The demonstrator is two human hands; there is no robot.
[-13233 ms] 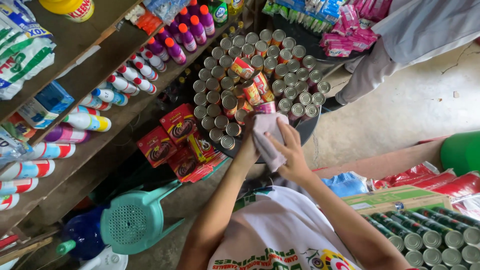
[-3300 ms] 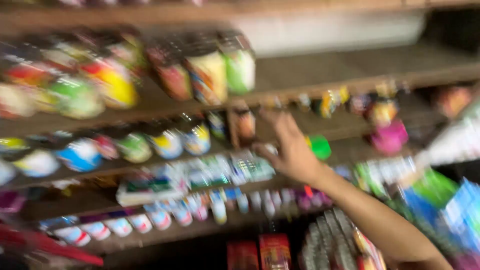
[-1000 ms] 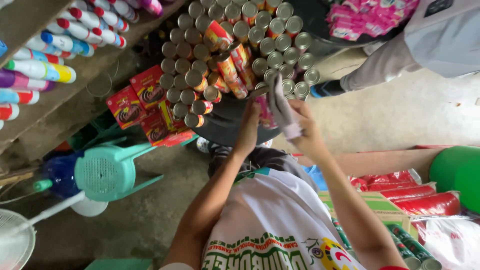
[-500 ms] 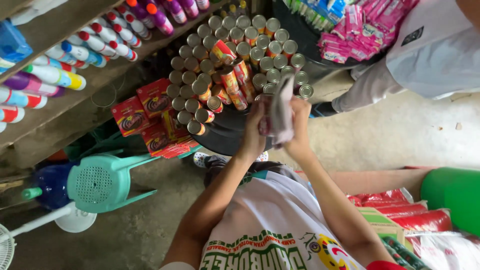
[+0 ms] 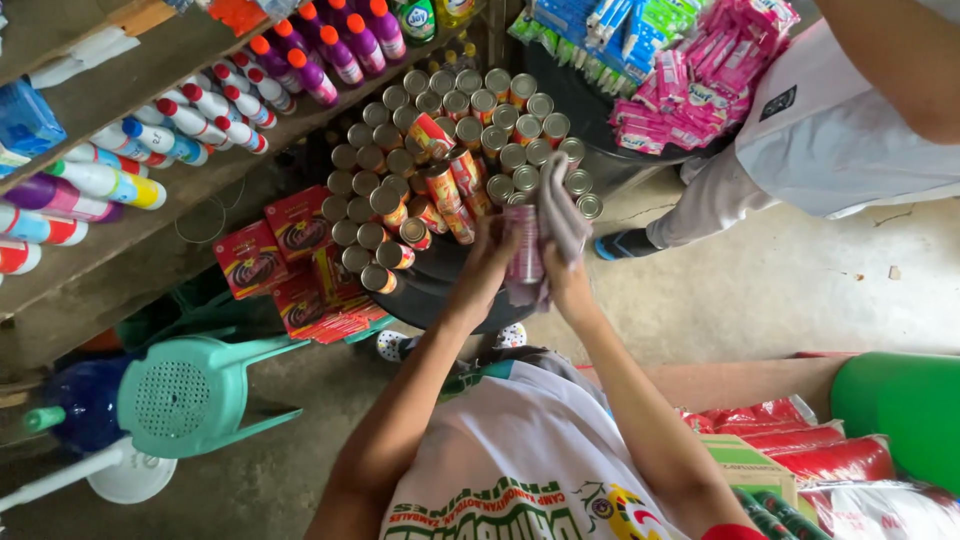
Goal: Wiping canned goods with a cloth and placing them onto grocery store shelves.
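Both hands (image 5: 487,262) raised, fingers closed.

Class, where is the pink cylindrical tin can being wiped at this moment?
In the head view, the pink cylindrical tin can sits centre frame between the left hand and right hand, against the grey cloth, below the stacked silver-topped cans.

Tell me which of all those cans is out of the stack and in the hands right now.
The pink-labelled can, held upright between the left hand and the right hand, with a grey cloth against it. Every other can sits in the stack.
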